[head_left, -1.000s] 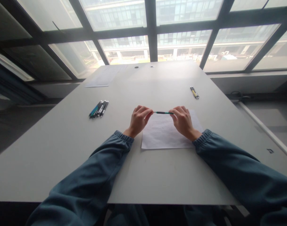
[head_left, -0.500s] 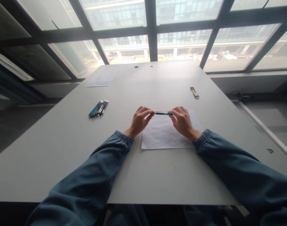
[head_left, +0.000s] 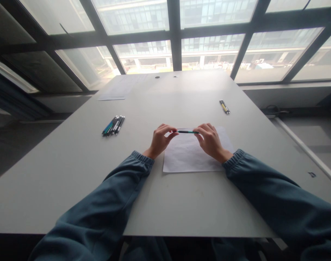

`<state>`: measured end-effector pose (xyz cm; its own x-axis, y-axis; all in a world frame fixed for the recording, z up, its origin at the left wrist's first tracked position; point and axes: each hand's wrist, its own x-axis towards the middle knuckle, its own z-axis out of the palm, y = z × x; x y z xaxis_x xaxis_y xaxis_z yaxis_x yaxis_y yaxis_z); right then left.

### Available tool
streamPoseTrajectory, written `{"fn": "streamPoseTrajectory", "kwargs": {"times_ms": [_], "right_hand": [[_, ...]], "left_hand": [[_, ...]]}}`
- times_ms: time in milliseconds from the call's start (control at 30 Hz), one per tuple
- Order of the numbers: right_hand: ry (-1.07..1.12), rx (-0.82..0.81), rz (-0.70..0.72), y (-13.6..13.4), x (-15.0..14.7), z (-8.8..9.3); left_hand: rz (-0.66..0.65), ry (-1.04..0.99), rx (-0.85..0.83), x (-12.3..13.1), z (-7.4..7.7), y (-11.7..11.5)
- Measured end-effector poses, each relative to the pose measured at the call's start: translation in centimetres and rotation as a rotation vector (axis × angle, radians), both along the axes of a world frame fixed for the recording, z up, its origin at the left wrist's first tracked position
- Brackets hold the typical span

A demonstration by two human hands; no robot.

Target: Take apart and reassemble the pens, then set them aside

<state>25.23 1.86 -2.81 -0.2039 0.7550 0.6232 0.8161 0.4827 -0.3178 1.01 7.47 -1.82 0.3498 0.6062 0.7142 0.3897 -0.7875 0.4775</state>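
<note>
Honestly, I'm not reading any text or numbers from here: the pen (head_left: 187, 132) and paper (head_left: 192, 156) are showing nothing legible, and that little dark mark (head_left: 311, 174) on the table (head_left: 73, 181) is looking too tiny.

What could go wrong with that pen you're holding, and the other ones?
The pen is pinched near its ends by the left hand and right hand, so it might slip and drop, perhaps onto the paper below. The group of pens on the left lies loose on the table, so a bump could scatter them.
</note>
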Motion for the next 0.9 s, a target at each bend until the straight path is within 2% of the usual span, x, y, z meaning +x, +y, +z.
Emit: {"fn": "streamPoseTrajectory", "kwargs": {"times_ms": [367,567,900], "right_hand": [[0.009,0.016,-0.013,0.01,0.04,-0.05],[0.013,0.022,-0.006,0.01,0.07,-0.11],[0.016,0.026,0.000,-0.07,0.06,0.05]], "left_hand": [[-0.021,-0.053,-0.095,0.23,0.17,-0.26],[0.020,-0.084,-0.119,0.23,0.17,-0.32],[0.000,-0.079,-0.132,0.20,0.18,-0.31]]}}
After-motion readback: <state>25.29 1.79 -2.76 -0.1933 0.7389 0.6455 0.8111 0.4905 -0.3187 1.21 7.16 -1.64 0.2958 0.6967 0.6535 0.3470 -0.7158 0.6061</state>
